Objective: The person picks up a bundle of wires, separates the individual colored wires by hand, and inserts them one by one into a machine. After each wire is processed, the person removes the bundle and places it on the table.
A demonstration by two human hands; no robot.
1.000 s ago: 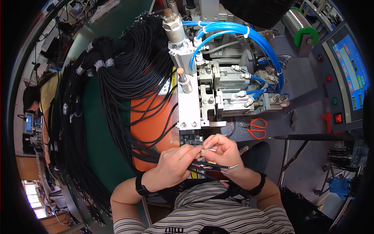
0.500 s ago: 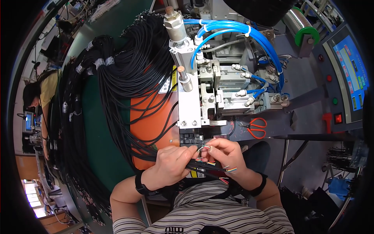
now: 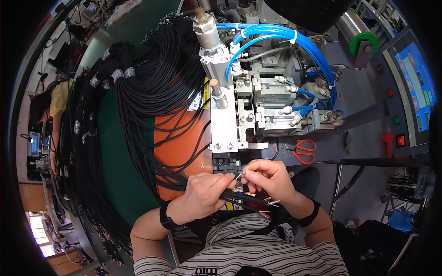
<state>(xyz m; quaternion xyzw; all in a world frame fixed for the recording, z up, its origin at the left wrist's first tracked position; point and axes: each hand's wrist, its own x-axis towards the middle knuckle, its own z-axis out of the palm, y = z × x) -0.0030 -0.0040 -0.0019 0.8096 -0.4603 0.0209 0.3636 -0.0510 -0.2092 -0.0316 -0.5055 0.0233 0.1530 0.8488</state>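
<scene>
My left hand is closed round a black cable near its stripped end. Thin coloured wires stick out of it toward my right hand, whose thumb and forefinger pinch their tips. Below both hands, several other black cables lie side by side, with fanned-out coloured wire ends pointing right. Just beyond my fingers is a small black fixture block at the foot of the machine. The held cable's body is mostly hidden by my left hand.
A metal press machine with blue air hoses stands ahead. Red-handled scissors lie to its right. Big bundles of black cable cover the left side. A solder wire spool and touch screen stand far right. Another person works far left.
My right hand has shifted slightly, its fingers now pinching closer on the wire tips. My left hand stays nearly still. The person at far left has moved an arm.
</scene>
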